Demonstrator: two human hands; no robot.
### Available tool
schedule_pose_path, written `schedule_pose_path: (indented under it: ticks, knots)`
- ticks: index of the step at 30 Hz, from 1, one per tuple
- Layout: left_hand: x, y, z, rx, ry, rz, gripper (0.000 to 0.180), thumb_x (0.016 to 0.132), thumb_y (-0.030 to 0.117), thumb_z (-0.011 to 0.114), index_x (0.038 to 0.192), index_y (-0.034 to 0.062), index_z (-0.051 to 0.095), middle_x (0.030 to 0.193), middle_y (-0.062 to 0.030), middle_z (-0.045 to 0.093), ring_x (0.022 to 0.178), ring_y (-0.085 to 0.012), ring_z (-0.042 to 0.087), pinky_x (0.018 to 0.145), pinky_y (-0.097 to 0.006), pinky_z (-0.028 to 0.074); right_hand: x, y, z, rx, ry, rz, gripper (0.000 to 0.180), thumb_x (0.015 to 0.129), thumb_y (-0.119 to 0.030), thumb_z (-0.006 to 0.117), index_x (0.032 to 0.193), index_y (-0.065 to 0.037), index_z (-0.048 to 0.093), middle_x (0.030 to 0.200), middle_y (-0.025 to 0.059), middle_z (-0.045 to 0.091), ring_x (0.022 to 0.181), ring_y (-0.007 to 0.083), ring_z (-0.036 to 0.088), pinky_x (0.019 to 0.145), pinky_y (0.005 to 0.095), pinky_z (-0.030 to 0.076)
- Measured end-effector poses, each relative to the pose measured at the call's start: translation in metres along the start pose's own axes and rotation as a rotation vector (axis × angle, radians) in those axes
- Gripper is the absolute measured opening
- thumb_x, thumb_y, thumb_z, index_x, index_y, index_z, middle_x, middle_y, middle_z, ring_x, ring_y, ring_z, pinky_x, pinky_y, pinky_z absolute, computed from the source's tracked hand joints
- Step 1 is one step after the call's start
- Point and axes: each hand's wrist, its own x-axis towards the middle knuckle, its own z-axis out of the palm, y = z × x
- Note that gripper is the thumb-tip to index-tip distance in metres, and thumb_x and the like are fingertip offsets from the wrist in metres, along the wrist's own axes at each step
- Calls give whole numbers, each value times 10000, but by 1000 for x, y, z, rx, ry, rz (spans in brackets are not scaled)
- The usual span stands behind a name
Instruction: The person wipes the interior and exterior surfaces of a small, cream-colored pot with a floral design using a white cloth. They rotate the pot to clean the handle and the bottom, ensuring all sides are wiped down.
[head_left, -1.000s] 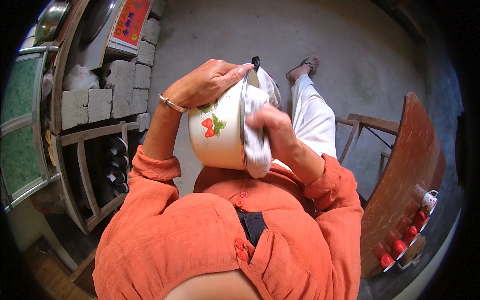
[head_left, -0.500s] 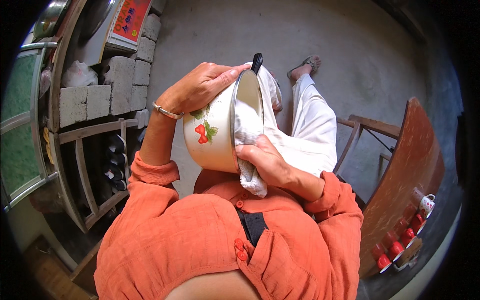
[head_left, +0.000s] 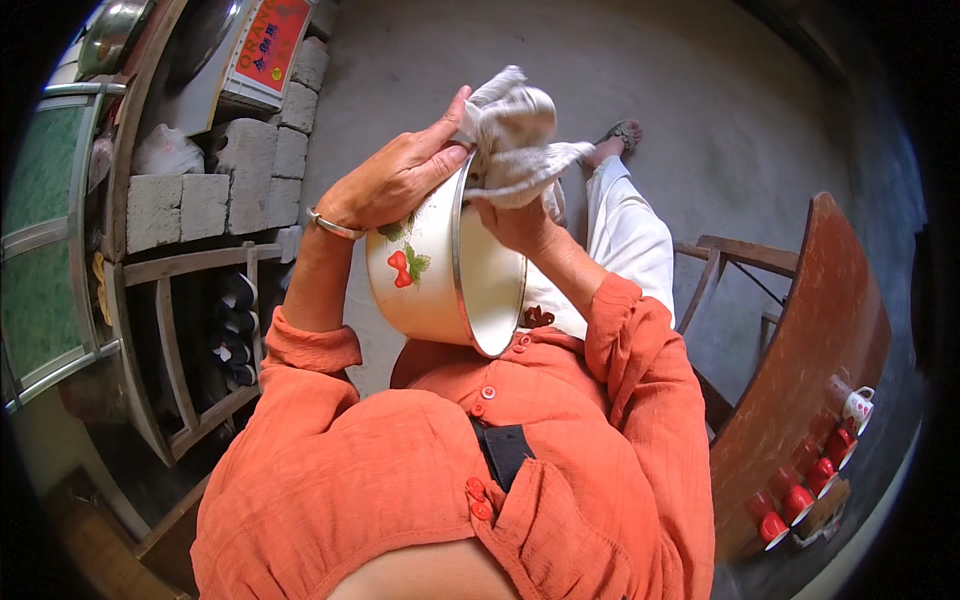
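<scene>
A cream enamel pot [head_left: 412, 305] with a metal rim and red-and-green fruit decoration is tipped on its side above my lap, its mouth facing right. My left hand [head_left: 398, 178] grips its upper left wall, thumb up at the far rim. Bunched in my right hand [head_left: 522, 226] is a greyish-white cloth [head_left: 520, 125], which wraps over the far end of the rim. That cloth covers the black handle and hides some of my right fingers. The pale inside of the pot shows below my right wrist.
On the right, a brown wooden table [head_left: 805, 350] carries several red cups [head_left: 798, 503] and a white patterned mug [head_left: 858, 405]. Grey concrete blocks [head_left: 250, 175], a plastic bag [head_left: 166, 150] and a wooden rack [head_left: 170, 350] holding shoes stand on the left.
My right hand has moved the cloth from the near, lower part of the pot's mouth up to the far rim, over the handle. My left hand keeps its hold on the pot.
</scene>
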Motion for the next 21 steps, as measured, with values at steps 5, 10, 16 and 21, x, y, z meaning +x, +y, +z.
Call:
schedule_pose_path:
  ticks: [5,10,16,21]
  knots:
    - [-5,-2,-3,-52,-21,-113,599,1008,281,393,1498,51,136,1468,-158,367,1250,-208,457,1052,-299,327,0,7,-2,-20,-5,110,409,828,-251,653,1166,-45,550,1090,194,547,971,400,532,840,496,396]
    - [-5,-5,-4,-29,-48,-123,570,1016,275,381,1495,49,171,1461,-152,376,1206,-203,497,1037,-297,348,-34,-8,-12,127,-143,565,444,885,-363,578,1119,14,571,1041,240,587,966,413,556,872,453,418]
    - [-7,3,-3,-101,-45,-110,560,1014,270,391,1493,53,196,1279,-154,565,1109,-189,542,994,-286,375,-62,-20,-15,52,-19,540,361,893,-270,591,1131,-1,572,1083,224,580,982,390,560,866,467,417]
    - [-1,2,1,-33,-11,-22,566,1002,249,422,1485,56,200,1183,-191,625,1039,-263,608,938,-320,425,-19,-7,-18,-64,-35,102,430,811,-234,671,1173,-38,546,1138,159,536,1062,331,518,912,444,418]
